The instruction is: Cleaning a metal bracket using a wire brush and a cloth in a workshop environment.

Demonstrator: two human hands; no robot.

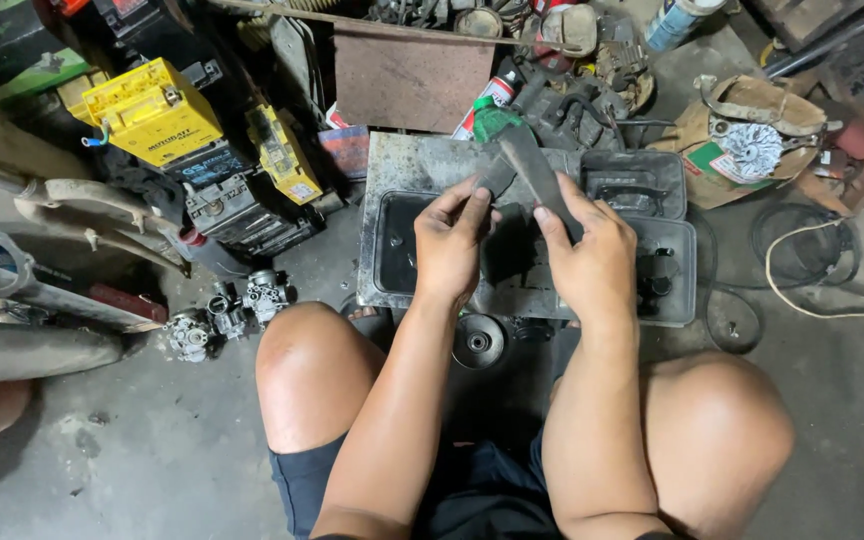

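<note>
Both hands are raised over a black plastic tray (392,262) on the floor. The right hand (592,262) is clamped on a flat dark strip (535,172), perhaps a file. The left hand (452,240), fingers together, pinches a small dark piece (497,177) touching the strip.

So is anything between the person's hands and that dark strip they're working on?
Nothing visible. The left hand and right hand both already grip the dark flat strip directly, above the black tray.
</note>
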